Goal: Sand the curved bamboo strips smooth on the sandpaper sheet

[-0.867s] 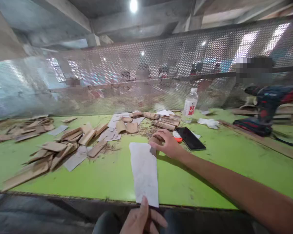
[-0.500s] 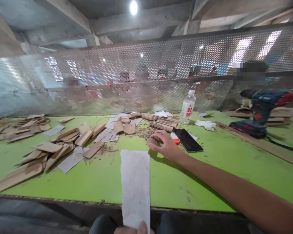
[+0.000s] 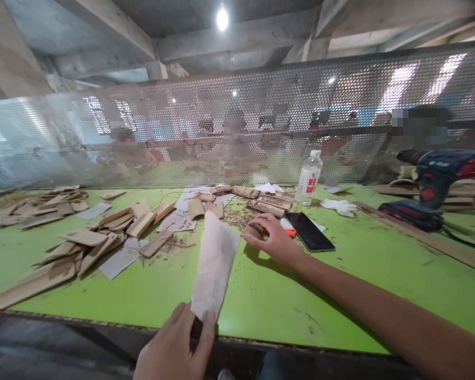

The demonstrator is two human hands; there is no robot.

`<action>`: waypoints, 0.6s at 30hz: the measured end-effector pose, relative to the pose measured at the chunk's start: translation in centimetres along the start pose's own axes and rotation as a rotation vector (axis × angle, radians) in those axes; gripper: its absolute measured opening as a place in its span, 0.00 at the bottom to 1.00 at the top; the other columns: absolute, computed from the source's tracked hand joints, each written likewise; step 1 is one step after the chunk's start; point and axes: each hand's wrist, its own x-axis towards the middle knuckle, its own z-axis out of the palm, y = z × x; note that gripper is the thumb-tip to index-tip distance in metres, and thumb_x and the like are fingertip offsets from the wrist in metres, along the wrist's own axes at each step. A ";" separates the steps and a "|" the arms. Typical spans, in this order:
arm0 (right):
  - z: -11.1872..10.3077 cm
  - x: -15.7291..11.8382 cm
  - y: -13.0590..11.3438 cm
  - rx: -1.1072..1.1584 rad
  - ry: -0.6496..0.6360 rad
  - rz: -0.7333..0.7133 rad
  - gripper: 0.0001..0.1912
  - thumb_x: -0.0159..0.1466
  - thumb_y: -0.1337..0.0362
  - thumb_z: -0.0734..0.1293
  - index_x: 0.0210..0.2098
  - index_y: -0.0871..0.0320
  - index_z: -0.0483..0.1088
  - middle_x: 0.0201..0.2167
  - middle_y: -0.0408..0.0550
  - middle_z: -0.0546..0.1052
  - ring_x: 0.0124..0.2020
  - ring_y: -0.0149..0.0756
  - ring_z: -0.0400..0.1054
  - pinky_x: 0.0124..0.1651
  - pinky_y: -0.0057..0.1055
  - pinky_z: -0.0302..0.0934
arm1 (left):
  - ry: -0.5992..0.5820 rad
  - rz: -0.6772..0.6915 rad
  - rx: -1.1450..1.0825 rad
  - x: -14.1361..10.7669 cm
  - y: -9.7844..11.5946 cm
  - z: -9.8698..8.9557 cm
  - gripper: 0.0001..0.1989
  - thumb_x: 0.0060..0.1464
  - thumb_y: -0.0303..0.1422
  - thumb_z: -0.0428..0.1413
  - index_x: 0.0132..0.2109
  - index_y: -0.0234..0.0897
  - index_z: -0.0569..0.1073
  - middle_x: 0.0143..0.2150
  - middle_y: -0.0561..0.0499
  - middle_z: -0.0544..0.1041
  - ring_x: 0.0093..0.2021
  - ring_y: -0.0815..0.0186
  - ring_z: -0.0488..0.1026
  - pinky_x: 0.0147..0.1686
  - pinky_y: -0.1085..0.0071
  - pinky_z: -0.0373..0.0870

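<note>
Our left hand [image 3: 174, 345] has its grip clamped on the near end of a white paper strip [image 3: 214, 261] raised over the green surface [image 3: 261, 301]; our right hand [image 3: 271, 237] curls its grip around a small wood piece [image 3: 252, 230] beside a phone [image 3: 309, 231]

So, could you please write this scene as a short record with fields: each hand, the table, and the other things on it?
left hand: pinches the near end of a white sheet, raised above the table edge
right hand: fingers closed on a small wood piece
table: green top, wood shavings
left part: piles of flat wood pieces
right part: black phone, plastic bottle, cordless drill
behind: perforated metal screen
</note>
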 end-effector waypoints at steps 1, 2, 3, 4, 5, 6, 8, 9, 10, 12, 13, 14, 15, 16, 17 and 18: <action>0.0 0.0 0.1 -0.002 -0.003 0.000 0.22 0.63 0.45 0.71 0.47 0.54 0.74 0.53 0.55 0.67 0.55 0.50 0.67 0.59 0.49 0.65 | 0.032 -0.027 0.012 0.5 0.4 0.0 0.15 0.68 0.41 0.46 0.46 0.43 0.75 0.43 0.46 0.80 0.41 0.57 0.81 0.33 0.71 0.74; 0.1 0.0 0.1 -0.004 -0.006 0.000 0.22 0.63 0.45 0.71 0.47 0.54 0.75 0.53 0.56 0.67 0.54 0.50 0.67 0.58 0.50 0.65 | 0.078 -0.050 0.015 1.0 0.7 0.0 0.15 0.68 0.41 0.45 0.45 0.41 0.74 0.44 0.44 0.79 0.43 0.56 0.80 0.34 0.69 0.75; 0.1 0.0 0.2 -0.007 -0.007 0.001 0.23 0.63 0.44 0.70 0.47 0.54 0.75 0.53 0.56 0.68 0.54 0.50 0.67 0.58 0.50 0.65 | 0.112 -0.053 0.001 1.5 0.9 0.1 0.16 0.68 0.40 0.44 0.46 0.40 0.74 0.46 0.42 0.79 0.45 0.55 0.80 0.35 0.68 0.75; 0.1 0.1 0.2 -0.010 -0.009 0.001 0.23 0.62 0.44 0.71 0.48 0.54 0.75 0.53 0.56 0.68 0.54 0.51 0.67 0.58 0.51 0.65 | 0.147 -0.049 -0.022 2.0 1.1 0.3 0.16 0.67 0.40 0.44 0.47 0.39 0.74 0.47 0.40 0.78 0.46 0.54 0.79 0.36 0.66 0.76; 0.1 0.1 0.2 -0.013 -0.008 0.001 0.23 0.62 0.44 0.71 0.48 0.54 0.76 0.53 0.56 0.68 0.54 0.51 0.67 0.58 0.52 0.65 | 0.174 -0.038 -0.052 2.4 1.2 0.4 0.16 0.66 0.39 0.43 0.46 0.38 0.73 0.47 0.40 0.78 0.46 0.53 0.79 0.37 0.65 0.76; 0.1 0.1 0.2 -0.014 -0.009 0.000 0.23 0.62 0.44 0.71 0.48 0.53 0.76 0.53 0.56 0.68 0.54 0.51 0.67 0.59 0.52 0.65 | 0.188 -0.024 -0.084 2.8 1.3 0.5 0.17 0.66 0.39 0.42 0.46 0.38 0.73 0.47 0.39 0.78 0.46 0.53 0.79 0.38 0.64 0.76; 0.1 0.1 0.0 -0.013 -0.009 -0.006 0.23 0.62 0.45 0.71 0.48 0.53 0.77 0.53 0.56 0.69 0.54 0.51 0.67 0.60 0.52 0.65 | 0.196 -0.018 -0.136 3.5 1.5 0.7 0.18 0.67 0.39 0.42 0.50 0.37 0.73 0.48 0.39 0.79 0.47 0.52 0.79 0.41 0.62 0.77; 0.1 0.1 0.0 -0.011 -0.009 -0.010 0.22 0.62 0.45 0.71 0.48 0.53 0.77 0.52 0.56 0.69 0.54 0.51 0.67 0.60 0.51 0.65 | 0.186 -0.020 -0.155 3.8 1.7 0.8 0.20 0.68 0.41 0.43 0.54 0.36 0.72 0.50 0.39 0.79 0.48 0.52 0.79 0.43 0.61 0.77; 0.1 0.1 -0.1 -0.010 -0.009 -0.014 0.22 0.62 0.46 0.71 0.48 0.53 0.78 0.52 0.56 0.69 0.54 0.51 0.67 0.60 0.51 0.65 | 0.173 -0.027 -0.171 4.1 1.9 0.8 0.22 0.68 0.42 0.43 0.58 0.35 0.71 0.52 0.39 0.78 0.50 0.51 0.79 0.44 0.59 0.77; 0.1 0.0 -0.2 -0.010 -0.010 -0.020 0.21 0.62 0.46 0.71 0.48 0.53 0.78 0.52 0.56 0.69 0.54 0.51 0.67 0.60 0.51 0.65 | 0.150 -0.042 -0.198 4.9 2.2 0.8 0.25 0.69 0.44 0.43 0.63 0.35 0.68 0.56 0.39 0.77 0.52 0.50 0.78 0.46 0.57 0.77; 0.1 0.0 -0.2 -0.010 -0.011 -0.023 0.21 0.62 0.46 0.72 0.48 0.53 0.78 0.52 0.56 0.69 0.54 0.51 0.68 0.60 0.51 0.65 | 0.142 -0.041 -0.208 5.3 2.3 0.8 0.25 0.69 0.44 0.43 0.64 0.35 0.68 0.58 0.39 0.77 0.54 0.50 0.78 0.47 0.56 0.77; 0.1 0.0 -0.2 -0.010 -0.014 -0.026 0.21 0.63 0.46 0.72 0.48 0.53 0.78 0.51 0.55 0.69 0.53 0.50 0.68 0.60 0.51 0.65 | 0.133 -0.030 -0.211 5.7 2.4 0.9 0.25 0.69 0.44 0.43 0.64 0.35 0.68 0.59 0.39 0.76 0.55 0.50 0.77 0.49 0.56 0.76; 0.1 0.0 -0.2 -0.010 -0.017 -0.027 0.21 0.63 0.47 0.71 0.48 0.53 0.78 0.51 0.55 0.70 0.53 0.50 0.68 0.60 0.51 0.65 | 0.130 -0.013 -0.210 6.1 2.4 1.0 0.26 0.69 0.43 0.42 0.64 0.34 0.68 0.60 0.39 0.76 0.56 0.50 0.76 0.50 0.55 0.76; 0.1 0.0 -0.2 -0.011 -0.019 -0.028 0.21 0.63 0.47 0.71 0.48 0.54 0.77 0.50 0.55 0.70 0.52 0.50 0.68 0.59 0.50 0.65 | 0.128 0.010 -0.208 6.4 2.3 1.1 0.26 0.70 0.42 0.41 0.64 0.33 0.68 0.60 0.38 0.76 0.57 0.49 0.76 0.51 0.55 0.75; 0.1 0.0 -0.2 -0.012 -0.022 -0.029 0.21 0.63 0.47 0.71 0.48 0.54 0.77 0.50 0.55 0.70 0.52 0.49 0.68 0.59 0.50 0.65 | 0.127 0.032 -0.205 6.6 2.2 1.2 0.26 0.70 0.41 0.40 0.64 0.32 0.68 0.60 0.38 0.76 0.57 0.49 0.76 0.51 0.55 0.75; 0.1 0.0 -0.1 -0.013 -0.024 -0.028 0.21 0.63 0.46 0.71 0.48 0.54 0.77 0.50 0.55 0.70 0.52 0.49 0.68 0.58 0.50 0.65 | 0.130 0.051 -0.206 6.8 2.1 1.3 0.26 0.70 0.40 0.40 0.65 0.32 0.68 0.60 0.37 0.76 0.56 0.50 0.77 0.51 0.55 0.75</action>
